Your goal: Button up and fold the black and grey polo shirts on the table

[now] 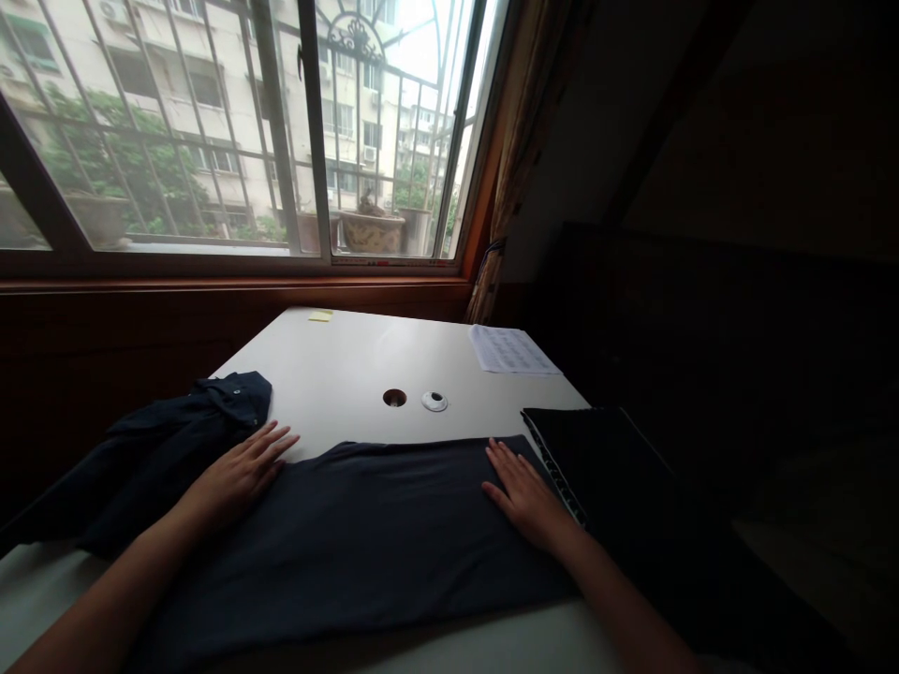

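Observation:
A dark blue-grey garment (pixel 393 534) lies spread across the near part of the white table; its kind does not show. My left hand (pixel 243 468) rests on its left end with fingers stretched out, the tips reaching toward the far edge. Flat on the right end of the cloth is my right hand (pixel 520 491), its fingers spread. Left of my left hand, a crumpled navy garment with a button (pixel 189 421) hangs over the table's left side. To the right of my right hand lies a darker folded cloth (pixel 618 477) with a pale stitched edge.
The white table (pixel 351 365) has a round hole (pixel 394 398) with a white cap (pixel 434 401) beside it. A yellow sticky note (pixel 321 316) lies at the far left, printed sheets (pixel 516 350) at the far right. Behind stand a barred window (pixel 316 131) and a tied curtain (pixel 509 178).

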Action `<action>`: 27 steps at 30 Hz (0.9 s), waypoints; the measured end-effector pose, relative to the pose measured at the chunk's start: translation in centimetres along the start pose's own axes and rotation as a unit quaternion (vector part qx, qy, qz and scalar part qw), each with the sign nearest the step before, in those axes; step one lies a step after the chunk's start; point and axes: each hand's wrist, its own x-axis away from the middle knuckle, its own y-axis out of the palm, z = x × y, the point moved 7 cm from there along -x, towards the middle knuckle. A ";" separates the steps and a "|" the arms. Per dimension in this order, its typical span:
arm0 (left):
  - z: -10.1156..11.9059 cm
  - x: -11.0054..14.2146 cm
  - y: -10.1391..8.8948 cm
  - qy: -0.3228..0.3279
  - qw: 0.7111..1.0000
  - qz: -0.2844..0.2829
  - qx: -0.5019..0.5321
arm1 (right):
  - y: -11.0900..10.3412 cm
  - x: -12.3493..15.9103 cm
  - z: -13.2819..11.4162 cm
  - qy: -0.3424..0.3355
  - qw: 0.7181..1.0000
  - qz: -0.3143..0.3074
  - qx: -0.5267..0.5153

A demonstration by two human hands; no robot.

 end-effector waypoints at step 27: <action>7.0 10.7 -7.6 0.086 0.993 -0.017 0.079 | -4.3 11.9 -0.1 -0.160 0.982 0.095 0.020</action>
